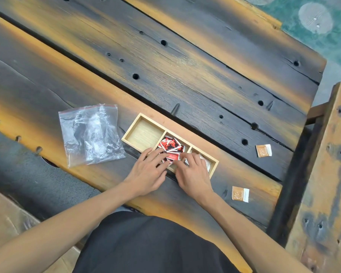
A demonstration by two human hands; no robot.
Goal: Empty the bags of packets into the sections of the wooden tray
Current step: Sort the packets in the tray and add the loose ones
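A light wooden tray [140, 116] with three sections lies on the dark plank table. Its left section is bare. The middle section holds several red packets [170, 145]. The right section holds pale packets [207, 163], partly hidden. My left hand [149, 170] rests over the near edge of the middle section, fingers spread on the red packets. My right hand [191, 172] lies beside it, fingertips on the red packets and covering part of the right section. Whether either hand grips a packet is hidden. Clear zip bags [91, 134] lie crumpled left of the tray.
Two brown-and-white packets lie loose on the table: one [263, 150] to the right of the tray, one [240, 194] near the table's front edge. A wooden bench [323, 174] stands at the right. Green floor shows beyond the table's far right corner.
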